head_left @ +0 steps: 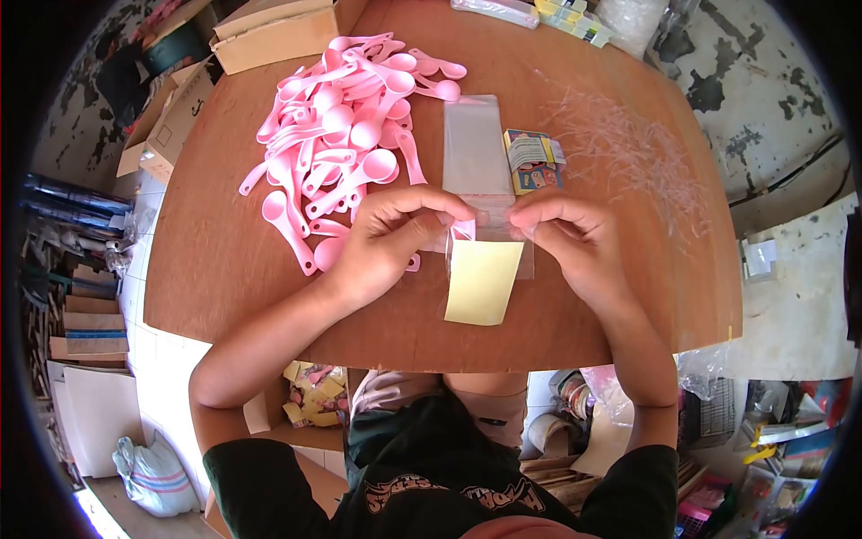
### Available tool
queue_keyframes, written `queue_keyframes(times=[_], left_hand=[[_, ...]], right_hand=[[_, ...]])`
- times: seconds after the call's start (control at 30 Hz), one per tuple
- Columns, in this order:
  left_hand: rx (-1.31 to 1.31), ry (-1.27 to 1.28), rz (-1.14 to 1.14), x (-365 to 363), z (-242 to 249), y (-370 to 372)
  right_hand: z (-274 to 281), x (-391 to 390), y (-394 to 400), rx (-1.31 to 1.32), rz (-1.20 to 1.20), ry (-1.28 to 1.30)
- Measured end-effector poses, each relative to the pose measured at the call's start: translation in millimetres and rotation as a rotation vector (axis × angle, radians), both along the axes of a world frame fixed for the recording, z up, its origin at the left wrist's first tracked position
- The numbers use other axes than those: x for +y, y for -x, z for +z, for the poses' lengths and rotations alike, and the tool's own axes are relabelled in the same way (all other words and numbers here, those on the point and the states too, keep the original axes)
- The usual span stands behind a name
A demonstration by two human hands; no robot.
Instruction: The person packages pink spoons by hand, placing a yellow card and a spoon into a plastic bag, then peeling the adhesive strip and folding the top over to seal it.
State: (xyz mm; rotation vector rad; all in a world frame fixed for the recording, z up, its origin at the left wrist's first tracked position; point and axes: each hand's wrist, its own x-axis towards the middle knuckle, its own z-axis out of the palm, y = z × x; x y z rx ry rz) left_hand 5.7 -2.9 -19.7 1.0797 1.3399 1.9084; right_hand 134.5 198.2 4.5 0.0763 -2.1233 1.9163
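Between my two hands is a clear plastic bag [528, 263] with a pale yellow card [483, 286] in it. A bit of pink [463, 230] shows at the card's top, beside my left fingertips. My left hand [391, 238] pinches the bag's upper left edge between thumb and forefinger. On the other side, my right hand [579, 242] pinches its upper right edge the same way. Just beyond my fingers lies a stack of flat clear bags [473, 144]. To its right sits a small stack of printed cards [532, 160]. Pink measuring spoons [337, 135] are heaped left of the bags.
Thin clear plastic strips [637, 157] are scattered over the right of the brown wooden table [215, 251]. Cardboard boxes [274, 40] stand at the far left. Below the table's front edge, an open carton [269, 409] holds yellow cards and pink pieces.
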Motion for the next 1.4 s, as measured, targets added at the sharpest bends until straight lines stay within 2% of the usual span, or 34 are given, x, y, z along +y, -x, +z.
queue_keyframes(times=[0.17,0.37,0.43,0.5,0.67,0.73,0.83,0.97,1.07,1.17,1.23,1.27,1.33,1.4], left_hand=[[0.029,-0.009,0.006,-1,-3,1],[-0.212,-0.061,-0.096,-3,1,1],[-0.071,0.112,-0.007,-4,0,1],[0.005,0.072,0.011,0,-1,1],[0.209,0.017,0.050,3,-1,5],[-0.019,-0.002,-0.064,2,-1,6],[0.017,0.120,-0.125,-1,7,12],[-0.007,0.105,-0.193,0,9,15],[0.047,-0.004,-0.208,3,8,16],[-0.024,0.026,-0.247,2,12,17],[-0.192,-0.048,-0.299,3,10,15],[-0.194,-0.046,-0.302,3,11,14],[-0.029,0.106,-0.179,2,15,11],[-0.013,0.083,-0.167,4,14,11]], right_hand=[[-2,1,0,0.047,0.015,-0.060],[0,3,-1,0.123,0.073,-0.078],[0,-4,-1,0.098,0.047,-0.025],[0,-10,0,0.072,0.022,0.029],[-4,-13,1,0.100,-0.023,-0.048],[-3,-12,0,0.073,-0.018,-0.030],[-2,-8,0,0.057,-0.003,-0.005],[-2,-4,1,0.064,0.026,0.074],[-1,-3,1,0.052,0.025,0.086],[-2,-3,0,0.038,0.013,0.085],[-3,-2,0,0.044,0.014,0.091],[-4,-3,-1,0.046,0.015,0.099],[-4,-5,-1,0.054,0.004,0.101],[-4,-5,-2,0.067,-0.006,0.103]])
